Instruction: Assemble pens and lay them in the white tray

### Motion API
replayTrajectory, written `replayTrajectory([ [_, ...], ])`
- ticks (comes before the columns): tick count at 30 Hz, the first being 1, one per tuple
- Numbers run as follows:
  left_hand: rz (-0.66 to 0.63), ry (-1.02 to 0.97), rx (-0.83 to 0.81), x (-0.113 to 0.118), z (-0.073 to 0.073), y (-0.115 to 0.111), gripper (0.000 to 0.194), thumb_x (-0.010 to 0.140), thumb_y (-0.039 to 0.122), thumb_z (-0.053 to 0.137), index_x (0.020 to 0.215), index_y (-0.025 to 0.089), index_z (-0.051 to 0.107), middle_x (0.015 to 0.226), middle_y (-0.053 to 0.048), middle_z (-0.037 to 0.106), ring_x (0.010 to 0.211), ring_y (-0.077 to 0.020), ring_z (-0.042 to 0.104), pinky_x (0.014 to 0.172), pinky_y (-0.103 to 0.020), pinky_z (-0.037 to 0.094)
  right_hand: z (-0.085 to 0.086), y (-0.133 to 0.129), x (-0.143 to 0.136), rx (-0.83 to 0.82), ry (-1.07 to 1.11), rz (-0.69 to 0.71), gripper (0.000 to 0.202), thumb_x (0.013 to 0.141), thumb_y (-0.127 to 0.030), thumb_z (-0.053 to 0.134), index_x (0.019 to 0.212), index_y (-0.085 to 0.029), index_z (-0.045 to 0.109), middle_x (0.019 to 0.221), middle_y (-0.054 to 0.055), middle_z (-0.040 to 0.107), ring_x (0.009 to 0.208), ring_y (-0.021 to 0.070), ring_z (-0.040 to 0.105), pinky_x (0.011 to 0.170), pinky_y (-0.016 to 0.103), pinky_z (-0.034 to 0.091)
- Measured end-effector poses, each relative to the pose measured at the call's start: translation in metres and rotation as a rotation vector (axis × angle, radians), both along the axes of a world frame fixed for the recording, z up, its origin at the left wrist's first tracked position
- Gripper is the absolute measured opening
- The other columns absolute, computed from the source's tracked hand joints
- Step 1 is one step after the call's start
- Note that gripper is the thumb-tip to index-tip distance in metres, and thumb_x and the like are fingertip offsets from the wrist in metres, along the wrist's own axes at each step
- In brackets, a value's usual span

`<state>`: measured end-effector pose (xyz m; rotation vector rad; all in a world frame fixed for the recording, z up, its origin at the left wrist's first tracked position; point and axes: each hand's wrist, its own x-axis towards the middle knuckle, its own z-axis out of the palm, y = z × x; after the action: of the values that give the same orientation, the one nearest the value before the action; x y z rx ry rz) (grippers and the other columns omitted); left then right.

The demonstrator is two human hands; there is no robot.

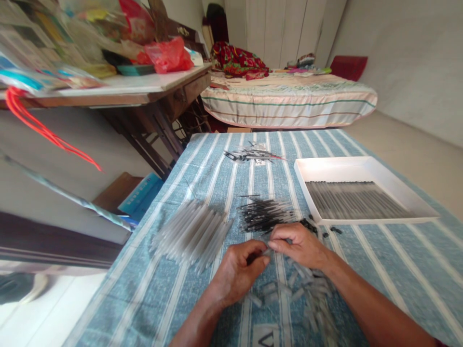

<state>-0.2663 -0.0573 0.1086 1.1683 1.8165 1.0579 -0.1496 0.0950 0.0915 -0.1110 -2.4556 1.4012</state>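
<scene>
My left hand (241, 267) and my right hand (299, 244) meet fingertip to fingertip over the striped cloth, both pinched. A bit of a small grey piece (267, 251) shows between them; the fingers hide most of it. Just beyond the hands lies a pile of thin black-tipped pen refills (265, 215). Left of them is a heap of translucent grey pen barrels (193, 231). Short grey tube-like pieces (284, 289) are scattered below and under my right forearm. Several small black caps (335, 230) lie right of my right hand.
A white tray (336, 165) holding a row of grey pens with dark ends (354, 200) stands at the right. Farther back lies a loose pile of thin black and grey parts (255, 153). A cluttered side table (170, 83) is at left, a bed (289, 103) behind.
</scene>
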Motion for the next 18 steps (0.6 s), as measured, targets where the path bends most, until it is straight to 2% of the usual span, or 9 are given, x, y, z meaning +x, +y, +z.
replayTrajectory([
  [3, -0.038, 0.102, 0.017, -0.0024, 0.0004, 0.0, 0.018, 0.083, 0.025, 0.051, 0.083, 0.016, 0.067, 0.073, -0.001, 0.062, 0.069, -0.015, 0.054, 0.063, -0.025, 0.04, 0.0007, 0.0, -0.0001, -0.003, -0.029, -0.013, 0.032, 0.089, -0.034, 0.049, 0.065, -0.015, 0.058, 0.063, 0.0, 0.055, 0.06, 0.0104, 0.05, 0.059, 0.022, 0.039],
  [7, -0.084, 0.202, 0.037, -0.0044, 0.0012, 0.0001, 0.02, 0.084, 0.021, 0.048, 0.081, 0.017, 0.067, 0.078, -0.004, 0.063, 0.076, -0.0168, 0.057, 0.07, -0.026, 0.041, 0.0025, -0.0009, -0.0007, 0.006, -0.068, -0.048, 0.034, 0.089, -0.034, 0.048, 0.062, -0.015, 0.056, 0.06, 0.0, 0.054, 0.058, 0.0103, 0.049, 0.058, 0.021, 0.038],
  [18, -0.037, 0.221, 0.05, -0.0037, -0.0003, 0.0011, 0.016, 0.081, 0.02, 0.051, 0.078, 0.017, 0.066, 0.072, -0.002, 0.062, 0.071, -0.0157, 0.056, 0.065, -0.025, 0.04, 0.0021, -0.0014, -0.0015, 0.022, -0.085, -0.068, 0.035, 0.088, -0.033, 0.049, 0.058, -0.015, 0.055, 0.057, -0.001, 0.052, 0.055, 0.0096, 0.047, 0.054, 0.021, 0.036],
])
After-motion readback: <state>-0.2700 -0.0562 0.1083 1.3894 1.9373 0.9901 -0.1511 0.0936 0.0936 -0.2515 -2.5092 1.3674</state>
